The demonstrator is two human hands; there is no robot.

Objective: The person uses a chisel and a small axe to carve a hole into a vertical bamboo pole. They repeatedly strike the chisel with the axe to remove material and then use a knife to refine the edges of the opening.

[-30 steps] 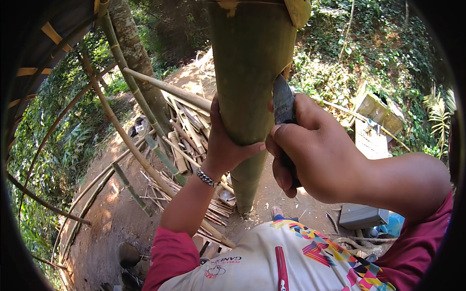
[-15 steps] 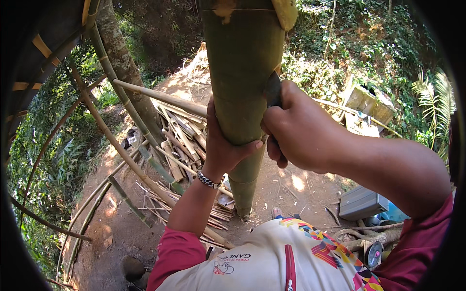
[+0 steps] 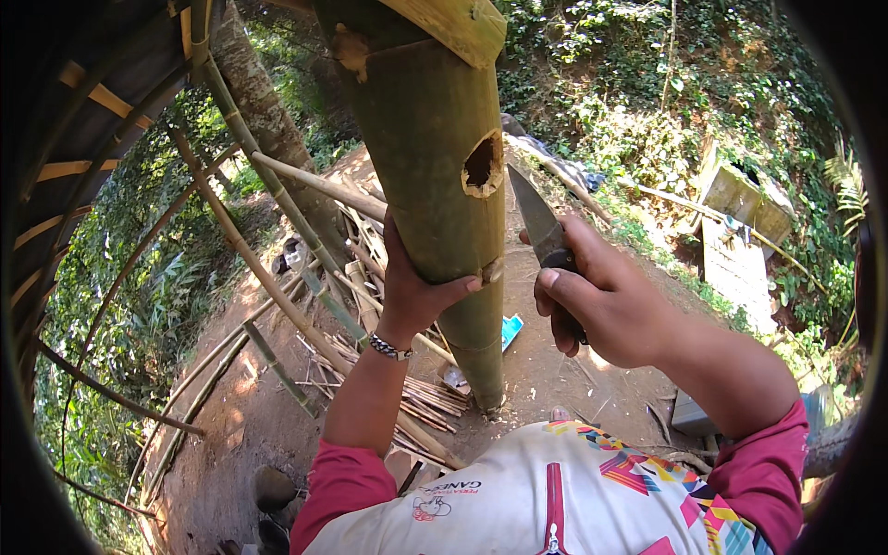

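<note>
A thick green bamboo post [image 3: 398,157] stands upright in front of me, with a pale-edged oval hole [image 3: 482,165] cut into its right side. My left hand [image 3: 413,294] is wrapped around the post below the hole, thumb across the near face, its other fingers mostly hidden behind. In my right hand [image 3: 606,301] is a knife [image 3: 536,211] with a dark handle and a pointed metal blade. The blade points up and stands just right of the post, apart from it. At the post's top rests a yellowish split bamboo piece [image 3: 453,26].
Thin bamboo poles [image 3: 254,277] lean and cross at the left, one running to the post. Bundled sticks [image 3: 430,402] lie on the dirt by its foot. A blue scrap [image 3: 511,330] is behind it. At the right are a grey box [image 3: 692,414] and a mossy block [image 3: 758,199].
My right hand has drawn the knife away from the post to the right, and the hole now shows. My left hand keeps its hold. The whole view has shifted a little.
</note>
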